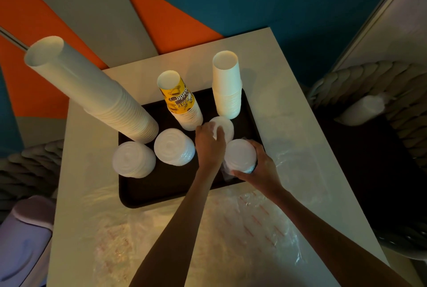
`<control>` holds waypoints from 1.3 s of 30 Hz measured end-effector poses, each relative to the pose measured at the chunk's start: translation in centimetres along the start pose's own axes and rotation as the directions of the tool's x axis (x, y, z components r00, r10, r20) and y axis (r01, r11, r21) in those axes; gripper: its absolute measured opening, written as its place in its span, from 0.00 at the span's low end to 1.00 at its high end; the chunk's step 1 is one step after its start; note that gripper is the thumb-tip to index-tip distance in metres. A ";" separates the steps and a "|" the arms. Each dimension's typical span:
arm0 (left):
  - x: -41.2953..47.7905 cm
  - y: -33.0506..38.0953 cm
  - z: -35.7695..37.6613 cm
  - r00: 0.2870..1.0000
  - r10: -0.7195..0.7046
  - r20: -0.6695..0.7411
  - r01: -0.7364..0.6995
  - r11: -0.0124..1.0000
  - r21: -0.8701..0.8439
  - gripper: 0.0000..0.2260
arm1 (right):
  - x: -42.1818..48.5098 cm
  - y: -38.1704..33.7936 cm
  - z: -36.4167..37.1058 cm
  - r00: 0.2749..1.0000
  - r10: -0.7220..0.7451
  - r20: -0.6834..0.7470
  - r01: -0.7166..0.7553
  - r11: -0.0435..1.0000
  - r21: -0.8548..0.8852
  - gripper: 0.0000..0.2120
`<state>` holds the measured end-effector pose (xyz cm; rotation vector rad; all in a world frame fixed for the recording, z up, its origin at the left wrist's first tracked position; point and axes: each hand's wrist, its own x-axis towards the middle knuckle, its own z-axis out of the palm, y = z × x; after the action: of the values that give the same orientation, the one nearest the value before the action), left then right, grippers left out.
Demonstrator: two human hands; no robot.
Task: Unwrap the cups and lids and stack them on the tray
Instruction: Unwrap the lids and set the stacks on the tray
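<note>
A dark tray (166, 190) on the white table carries a very tall stack of white cups (92, 92), a stack topped by a yellow printed cup (179, 101) and a shorter white cup stack (227, 85). Two stacks of white lids (133, 159) (173, 146) stand at the tray's front left. My left hand (209, 145) rests with curled fingers on a low pile of lids (225, 128) near the tray's right side. My right hand (261, 166) grips a stack of lids (240, 156), still partly in clear plastic wrap, just above the tray's right front corner.
Crumpled clear plastic wrappers (242, 224) cover the table's front and right. A wrapped package of lids (362, 109) lies on a woven chair at the right. Another woven chair (30, 166) and a pale purple object (25, 240) sit at the left.
</note>
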<state>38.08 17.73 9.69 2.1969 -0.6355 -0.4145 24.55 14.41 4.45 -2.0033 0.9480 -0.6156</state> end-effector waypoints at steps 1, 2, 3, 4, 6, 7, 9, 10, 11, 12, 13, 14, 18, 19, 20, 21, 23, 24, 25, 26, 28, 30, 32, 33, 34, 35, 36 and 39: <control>-0.5 -0.1 -0.2 1.000 0.006 0.026 -0.006 1.000 -0.007 0.12 | 0.0 0.0 0.1 1.000 0.000 0.001 0.000 1.000 -0.008 0.45; -1.0 -0.2 -0.2 0.998 0.004 0.060 -0.004 1.000 -0.002 0.12 | 0.0 0.1 0.1 1.000 -0.002 0.000 0.002 1.000 -0.019 0.44; -1.4 -0.4 -0.2 0.995 -0.004 0.101 0.003 1.000 0.013 0.13 | -0.1 0.1 0.2 1.000 -0.007 -0.004 0.007 1.000 -0.030 0.44; -1.7 -0.7 -0.1 0.989 -0.012 0.144 0.008 0.999 0.031 0.14 | 0.0 0.1 0.2 1.000 -0.014 -0.011 0.014 0.999 -0.037 0.43; -2.3 -1.1 0.1 0.975 -0.031 0.219 0.015 0.997 0.072 0.16 | 0.0 0.0 0.2 1.000 -0.011 -0.015 0.011 1.000 -0.022 0.43; -2.6 -1.1 0.1 0.969 -0.042 0.244 0.020 0.995 0.093 0.17 | -0.1 -0.2 0.1 1.000 -0.014 -0.013 0.013 1.000 -0.011 0.43; -3.1 -1.2 0.2 0.963 -0.056 0.265 0.023 0.992 0.126 0.17 | -0.1 -0.5 0.0 0.999 -0.035 -0.028 0.035 0.999 -0.015 0.41; -3.3 -1.2 0.2 0.963 -0.053 0.264 0.017 0.991 0.136 0.16 | -0.1 -0.5 0.1 0.998 -0.043 -0.041 0.042 0.999 -0.027 0.41; -3.4 -1.2 0.2 0.964 -0.049 0.260 0.012 0.990 0.140 0.15 | -0.1 -0.6 0.0 0.998 -0.045 -0.051 0.043 0.998 -0.038 0.41; -3.5 -1.3 0.2 0.966 -0.045 0.256 0.008 0.990 0.142 0.15 | -0.2 -0.6 0.1 0.997 -0.050 -0.062 0.047 0.998 -0.047 0.41; -3.6 -1.3 0.2 0.967 -0.046 0.251 0.010 0.990 0.142 0.14 | -0.3 -0.6 0.1 0.996 -0.053 -0.069 0.050 0.997 -0.054 0.40; -3.7 -1.4 0.2 0.968 -0.049 0.247 0.014 0.990 0.139 0.14 | -0.3 -0.5 0.2 0.995 -0.061 -0.074 0.056 0.997 -0.058 0.40; -3.9 -1.3 0.2 0.972 -0.070 0.224 0.045 0.992 0.115 0.13 | -0.5 -0.4 0.3 0.995 -0.068 -0.079 0.062 0.996 -0.070 0.38; -3.9 -1.2 0.2 0.973 -0.071 0.220 0.048 0.993 0.108 0.13 | -0.6 -0.3 0.3 0.995 -0.058 -0.079 0.052 0.996 -0.073 0.39; -3.9 -1.1 0.2 0.973 -0.070 0.219 0.049 0.994 0.101 0.13 | -0.7 -0.2 0.4 0.996 -0.047 -0.077 0.041 0.996 -0.076 0.39; -4.0 -1.1 0.2 0.973 -0.070 0.219 0.051 0.994 0.094 0.13 | -0.7 -0.2 0.4 0.997 -0.038 -0.070 0.033 0.996 -0.080 0.40; -4.2 -0.9 0.2 0.973 -0.072 0.218 0.053 0.994 0.091 0.14 | -0.7 0.1 0.5 0.998 -0.040 -0.057 0.034 0.995 -0.094 0.40; -4.2 -0.8 0.2 0.974 -0.072 0.216 0.053 0.994 0.093 0.14 | -0.7 0.2 0.5 0.998 -0.044 -0.055 0.038 0.994 -0.100 0.40; -4.3 -0.8 0.3 0.974 -0.070 0.214 0.051 0.994 0.095 0.14 | -0.7 0.3 0.5 0.998 -0.041 -0.051 0.036 0.994 -0.101 0.41; -4.3 -0.8 0.3 0.975 -0.069 0.212 0.049 0.994 0.098 0.14 | -0.7 0.3 0.5 0.998 -0.037 -0.051 0.032 0.994 -0.100 0.41; -4.3 -0.7 0.3 0.976 -0.070 0.205 0.050 0.994 0.101 0.14 | -0.8 0.3 0.5 0.998 -0.027 -0.057 0.022 0.995 -0.096 0.41; -4.3 -0.6 0.4 0.976 -0.076 0.202 0.057 0.994 0.099 0.14 | -0.8 0.3 0.5 0.998 -0.024 -0.057 0.019 0.995 -0.093 0.41; -4.4 -0.6 0.5 0.976 -0.082 0.203 0.063 0.993 0.097 0.15 | -0.8 0.4 0.5 0.998 -0.037 -0.055 0.031 0.994 -0.106 0.41; -4.4 -0.5 0.5 0.976 -0.082 0.202 0.063 0.993 0.098 0.15 | -0.7 0.4 0.5 0.998 -0.038 -0.055 0.032 0.994 -0.107 0.41; -4.4 -0.5 0.5 0.976 -0.078 0.202 0.058 0.993 0.101 0.15 | -0.7 0.4 0.5 0.998 -0.033 -0.059 0.027 0.994 -0.105 0.41; -4.5 -0.5 0.5 0.977 -0.071 0.201 0.050 0.993 0.105 0.15 | -0.7 0.4 0.5 0.998 -0.022 -0.062 0.016 0.995 -0.101 0.41; -4.5 -0.4 0.6 0.978 -0.063 0.198 0.042 0.993 0.110 0.15 | -0.7 0.3 0.5 0.998 -0.011 -0.064 0.005 0.995 -0.095 0.41; -4.5 -0.4 0.6 0.981 -0.052 0.187 0.031 0.993 0.116 0.15 | -0.7 0.4 0.5 0.998 -0.005 -0.058 -0.001 0.996 -0.088 0.42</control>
<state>34.20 20.12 9.39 2.2981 -0.7316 -0.6293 24.32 15.09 3.76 -2.0738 1.0238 -0.6464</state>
